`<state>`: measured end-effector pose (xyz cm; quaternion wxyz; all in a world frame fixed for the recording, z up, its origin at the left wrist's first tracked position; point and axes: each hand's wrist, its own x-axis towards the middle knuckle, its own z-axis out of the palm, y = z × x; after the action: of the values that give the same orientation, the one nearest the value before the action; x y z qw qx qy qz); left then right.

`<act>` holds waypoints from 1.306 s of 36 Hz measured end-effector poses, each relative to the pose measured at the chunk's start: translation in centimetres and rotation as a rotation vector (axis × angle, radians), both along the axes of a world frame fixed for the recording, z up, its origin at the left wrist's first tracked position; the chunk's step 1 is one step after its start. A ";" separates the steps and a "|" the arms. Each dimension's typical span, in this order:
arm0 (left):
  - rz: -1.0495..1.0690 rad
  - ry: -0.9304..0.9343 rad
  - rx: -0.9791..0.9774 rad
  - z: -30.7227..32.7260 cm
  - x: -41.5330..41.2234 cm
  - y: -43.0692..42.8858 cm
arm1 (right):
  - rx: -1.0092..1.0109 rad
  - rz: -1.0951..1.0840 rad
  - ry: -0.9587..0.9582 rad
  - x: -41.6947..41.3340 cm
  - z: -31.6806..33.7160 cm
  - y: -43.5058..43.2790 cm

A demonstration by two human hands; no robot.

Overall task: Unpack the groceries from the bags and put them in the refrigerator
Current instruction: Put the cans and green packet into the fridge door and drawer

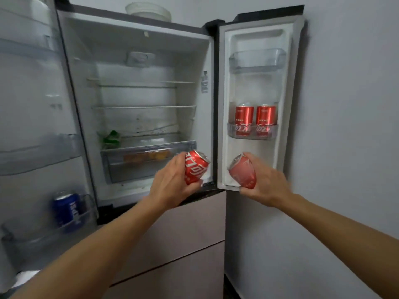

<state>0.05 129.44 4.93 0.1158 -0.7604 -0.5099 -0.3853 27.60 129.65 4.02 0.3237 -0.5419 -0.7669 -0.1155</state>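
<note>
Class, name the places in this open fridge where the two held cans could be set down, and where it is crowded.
Free: the clear top bin on the right door, and the glass shelves. Crowded: the middle door bin with two red cans.

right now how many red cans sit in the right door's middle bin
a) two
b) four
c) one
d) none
a: two red cans stand side by side in the right door's middle bin, apart from the cans held in the hands.
</note>
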 end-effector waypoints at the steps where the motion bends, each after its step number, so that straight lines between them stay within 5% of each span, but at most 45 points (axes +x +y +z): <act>1: 0.024 -0.002 0.013 0.7 -0.7 0.5 | 0.005 0.025 0.013 -0.7 0.5 1.2; 21: 0.420 0.322 0.012 -0.3 -23.2 -3.1 | 0.019 0.486 0.035 -22.6 -0.5 12.2; 38: 0.643 -0.337 -0.325 -7.7 -28.2 -5.1 | -0.026 0.583 0.037 -29.0 -2.2 12.7; 43: 0.697 -0.045 -0.339 -6.0 -27.7 -5.7 | 0.006 0.607 0.092 -30.6 0.8 12.4; 47: 0.577 0.196 0.145 -2.4 -26.2 -6.8 | 0.031 0.640 0.169 -32.9 5.8 11.6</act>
<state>-26.14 122.64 2.55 0.3228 -0.6074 -0.6624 -0.2968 -5.26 141.27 9.86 0.4144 -0.2760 -0.8668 0.0259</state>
